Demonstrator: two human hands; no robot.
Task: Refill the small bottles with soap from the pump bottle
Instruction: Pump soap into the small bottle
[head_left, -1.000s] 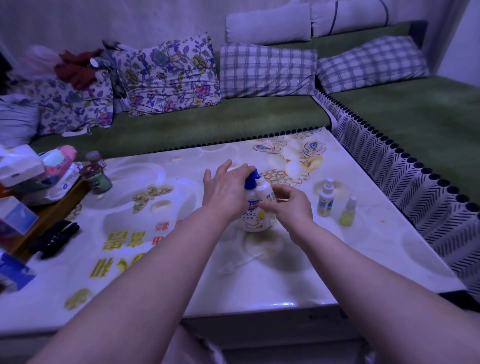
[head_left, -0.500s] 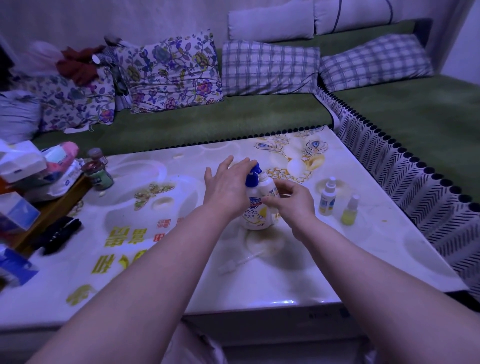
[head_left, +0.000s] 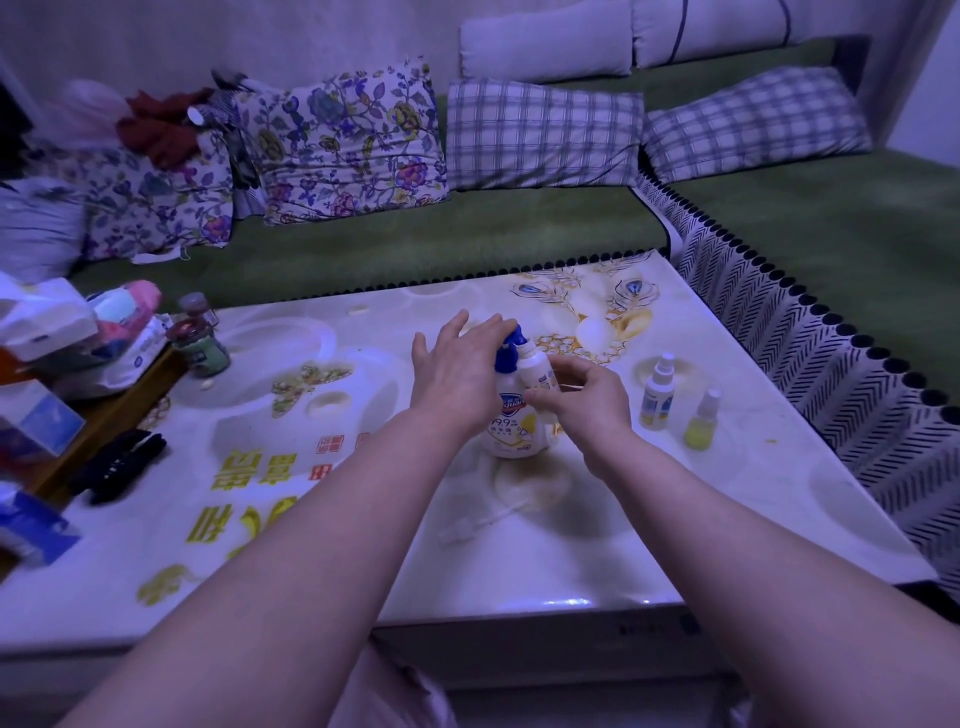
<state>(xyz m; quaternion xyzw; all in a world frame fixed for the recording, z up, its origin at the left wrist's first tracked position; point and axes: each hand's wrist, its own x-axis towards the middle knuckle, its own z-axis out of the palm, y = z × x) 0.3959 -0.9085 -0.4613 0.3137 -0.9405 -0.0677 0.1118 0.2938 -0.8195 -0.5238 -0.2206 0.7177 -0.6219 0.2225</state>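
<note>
Head view: left hand (head_left: 457, 374), fingers straight and spread, rests on the blue pump head of the upright, rounded plastic pump bottle (head_left: 511, 423) mid-table (head_left: 727, 493), where a smooth small bottle (head_left: 537, 370) leans mouth-up toward the spout, pinched by the right hand (head_left: 589, 402).

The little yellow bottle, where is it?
In the head view, the little yellow bottle stands on the table at the right, beside the taller white spray bottle, right of the right hand.
</note>
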